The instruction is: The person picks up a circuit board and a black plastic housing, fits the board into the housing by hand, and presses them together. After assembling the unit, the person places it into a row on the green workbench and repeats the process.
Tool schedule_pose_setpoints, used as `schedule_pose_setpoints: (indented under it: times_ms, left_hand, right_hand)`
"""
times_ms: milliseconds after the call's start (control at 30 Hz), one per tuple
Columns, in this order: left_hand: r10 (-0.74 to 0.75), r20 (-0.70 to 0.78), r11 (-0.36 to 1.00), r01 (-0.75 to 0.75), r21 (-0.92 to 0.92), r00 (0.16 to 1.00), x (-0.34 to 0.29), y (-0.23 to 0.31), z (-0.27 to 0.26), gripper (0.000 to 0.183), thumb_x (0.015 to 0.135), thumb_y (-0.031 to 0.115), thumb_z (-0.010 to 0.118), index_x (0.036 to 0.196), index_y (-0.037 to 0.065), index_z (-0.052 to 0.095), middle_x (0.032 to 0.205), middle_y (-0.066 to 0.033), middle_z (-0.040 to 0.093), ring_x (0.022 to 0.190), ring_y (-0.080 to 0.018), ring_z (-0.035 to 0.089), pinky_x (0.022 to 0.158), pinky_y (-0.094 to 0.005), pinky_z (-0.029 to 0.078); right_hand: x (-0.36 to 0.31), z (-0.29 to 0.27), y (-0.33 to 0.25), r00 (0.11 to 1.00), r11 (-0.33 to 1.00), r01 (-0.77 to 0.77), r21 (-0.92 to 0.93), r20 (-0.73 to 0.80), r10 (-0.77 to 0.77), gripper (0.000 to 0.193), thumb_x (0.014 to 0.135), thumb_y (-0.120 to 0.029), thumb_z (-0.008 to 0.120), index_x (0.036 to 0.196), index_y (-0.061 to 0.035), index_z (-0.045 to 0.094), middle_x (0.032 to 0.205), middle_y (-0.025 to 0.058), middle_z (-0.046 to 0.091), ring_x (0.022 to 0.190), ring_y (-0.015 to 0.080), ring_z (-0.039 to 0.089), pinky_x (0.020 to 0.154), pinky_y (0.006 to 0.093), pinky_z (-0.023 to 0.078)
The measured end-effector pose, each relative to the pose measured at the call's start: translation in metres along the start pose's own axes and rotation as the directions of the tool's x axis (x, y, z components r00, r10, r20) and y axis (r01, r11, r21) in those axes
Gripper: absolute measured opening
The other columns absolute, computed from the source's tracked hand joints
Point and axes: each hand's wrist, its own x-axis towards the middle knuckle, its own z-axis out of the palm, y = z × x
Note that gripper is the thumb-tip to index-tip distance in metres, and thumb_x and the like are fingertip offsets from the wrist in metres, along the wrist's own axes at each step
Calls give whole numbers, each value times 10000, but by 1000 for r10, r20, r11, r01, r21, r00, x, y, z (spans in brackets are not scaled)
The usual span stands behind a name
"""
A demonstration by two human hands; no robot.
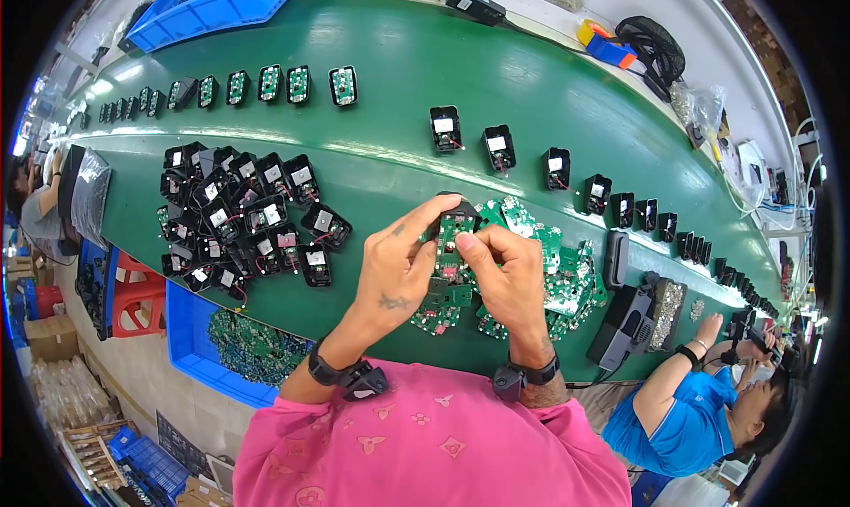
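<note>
Mid-assembly: left hand [398,272] and right hand [503,272] both pinched green circuit board [450,238] into black housing [457,213], loose boards [567,277] at three o'clock; seating called for firm, even pressure

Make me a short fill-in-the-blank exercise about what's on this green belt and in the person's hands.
1. The left hand and right hand together hold a black housing with a ____ circuit board in it.
2. The heap of black housings lies to the person's ____.
3. The bin of spare boards is ____ in colour.

Missing words: green; left; blue
</note>
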Motion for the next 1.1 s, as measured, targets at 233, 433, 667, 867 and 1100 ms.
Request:
schedule_pose_setpoints:
  times_ms: [233, 433, 667, 867, 1100]
  left_hand:
    - [-173, 113, 882, 205, -424, 978, -4, -8, 0, 378, 966, -9, 510, 1341, 22, 543, 1158, -142, 667, 732, -126, 694, 566, -244, 555]
    - [-232, 38, 874, 225, -431, 972, -4, -4, 18, 272, 1021, 99, 509, 1273, 2, 548, 1088, -140, 680, 687, -160, 704, 504, -266, 581]
    - [-147, -105, 947, 110, -303, 984, -4, -13, 28, 220, 1019, 77, 502, 1216, 5, 568, 990, -138, 700, 566, -144, 665, 459, -276, 518]
    - [113, -204, 994, -112, 14, 973, 30, -14, 12, 206, 1007, 86, 510, 1191, 22, 576, 849, -150, 690, 518, -172, 649, 457, -316, 499]
    - [-134, -130, 991, 130, -38, 982, 115, -36, -6, 199, 986, 87, 476, 1158, 21, 551, 779, -164, 663, 513, -237, 678, 455, -356, 538]
  right_hand:
    - [0, 8, 4, 995, 979, 64, -194, -69, -79, 271, 930, -218, 707, 800, 13, 652, 557, -3, 511, 507, 66, 404, 463, 272, 302]
    - [-3, 22, 3, 985, 992, 110, -68, -128, -118, 287, 974, -159, 609, 1220, -13, 581, 917, 127, 634, 695, 166, 566, 621, 302, 468]
    - [5, 34, 23, 990, 978, 115, 175, -96, -99, 317, 999, -84, 528, 1311, -36, 562, 1051, 132, 650, 826, 163, 625, 748, 312, 520]
    - [38, 46, 18, 990, 949, 132, 286, -91, -111, 302, 1024, -96, 526, 1321, -48, 557, 986, 21, 620, 799, 60, 571, 669, 220, 482]
    - [88, 35, 17, 997, 999, -40, 9, -69, 40, 342, 970, -166, 607, 1278, -20, 572, 1008, 161, 651, 825, 207, 657, 685, 331, 527]
